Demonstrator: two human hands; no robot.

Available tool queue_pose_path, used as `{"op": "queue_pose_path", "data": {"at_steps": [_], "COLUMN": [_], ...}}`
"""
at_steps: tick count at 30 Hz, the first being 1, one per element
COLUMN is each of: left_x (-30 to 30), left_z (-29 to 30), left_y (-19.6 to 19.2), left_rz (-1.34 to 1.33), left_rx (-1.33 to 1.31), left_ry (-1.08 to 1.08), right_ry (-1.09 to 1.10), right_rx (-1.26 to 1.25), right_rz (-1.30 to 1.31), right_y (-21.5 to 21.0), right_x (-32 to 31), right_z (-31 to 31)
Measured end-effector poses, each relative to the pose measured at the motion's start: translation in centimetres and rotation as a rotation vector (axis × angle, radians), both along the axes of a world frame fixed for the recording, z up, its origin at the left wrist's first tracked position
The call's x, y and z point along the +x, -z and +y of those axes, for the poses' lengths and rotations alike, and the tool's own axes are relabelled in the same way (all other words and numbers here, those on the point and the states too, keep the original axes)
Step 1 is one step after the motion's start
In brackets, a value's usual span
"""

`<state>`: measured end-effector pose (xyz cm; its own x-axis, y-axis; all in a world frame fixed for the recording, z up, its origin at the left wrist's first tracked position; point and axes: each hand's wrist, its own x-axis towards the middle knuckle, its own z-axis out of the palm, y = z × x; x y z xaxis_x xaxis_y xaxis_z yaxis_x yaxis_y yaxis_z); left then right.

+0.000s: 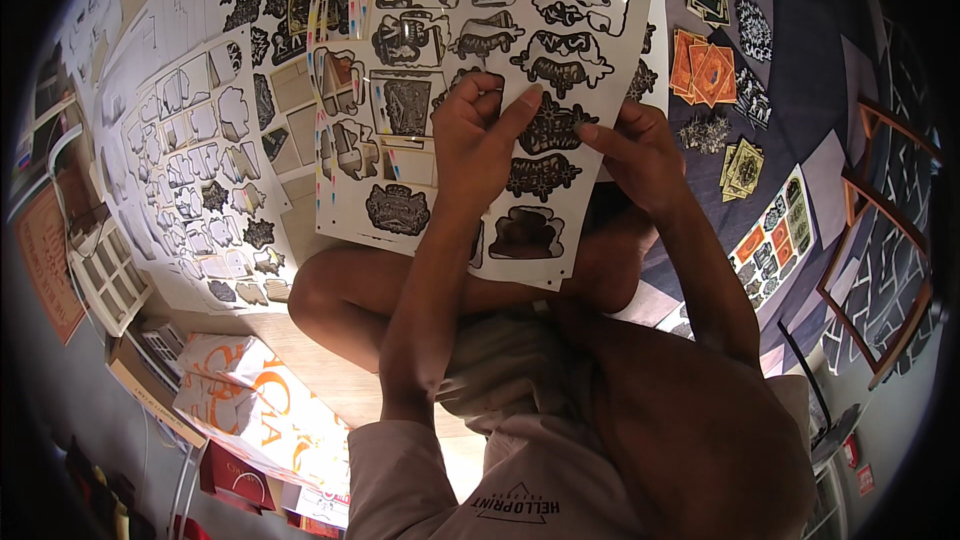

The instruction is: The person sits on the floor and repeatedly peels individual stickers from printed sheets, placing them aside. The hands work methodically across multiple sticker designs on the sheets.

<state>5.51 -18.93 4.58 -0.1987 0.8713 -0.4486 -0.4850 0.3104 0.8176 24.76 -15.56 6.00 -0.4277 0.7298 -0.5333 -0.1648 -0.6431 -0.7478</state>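
A large white sheet of die-cut stickers (pixel 350 215) leans across my crossed legs. Some of its outlines are cut-out openings, while others still hold dark printed stickers. My left hand (pixel 475 148) is at the middle of the sheet, fingers curled and thumb pressed near the upper end of a black ornate sticker (pixel 553 128). At the sheet's right edge, my right hand (pixel 642 155) is closed, with its thumb on that sticker's right end and the other fingers bent at the edge. How far the sticker is lifted from the sheet I cannot tell.
Loose orange square stickers (pixel 705 68), yellow ones (pixel 742 168) and black ones (pixel 752 30) lie in piles on dark cloth at right. More cut sheets (pixel 185 130) spread at left. A printed bag (pixel 255 400), a white crate (pixel 108 275) and a wooden frame (pixel 880 200) stand around me.
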Motion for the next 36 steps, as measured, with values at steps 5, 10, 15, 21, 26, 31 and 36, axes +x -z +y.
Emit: {"op": "queue_pose_path", "data": {"at_steps": [5, 10, 15, 21, 26, 31, 36], "left_x": [0.0, 0.2, -0.4, -1.0, -1.2, -2.0, -2.6], "left_z": [0.0, 0.3, -0.7, 1.8, 4.0, 5.1, 5.9], "left_y": [-0.2, -0.6, -3.0, -4.1, -3.8, -3.5, -3.0], "left_rz": [-0.003, 0.088, 1.077, 1.326, 1.253, 0.952, 0.978], "left_rx": [-0.011, -0.037, 0.140, 0.543, 0.562, 0.592, 0.658], "left_ry": [-0.001, -0.002, -0.046, 0.183, 0.553, 0.628, 0.734], "right_ry": [0.004, -0.006, 0.044, -0.013, 0.005, -0.097, -0.220], "right_rx": [-0.003, 0.013, 0.033, 0.080, 0.048, 0.180, 0.279], "right_rz": [0.080, 0.089, -0.048, -0.104, -0.059, -0.219, -0.276], "right_y": [0.2, 0.4, 0.4, -0.6, -2.3, -3.7, -4.5], "right_x": [0.1, 0.1, 0.0, 0.3, 0.4, 0.7, 1.1], "right_z": [0.1, 0.1, 0.1, 0.2, 0.1, 0.3, 1.4]}}
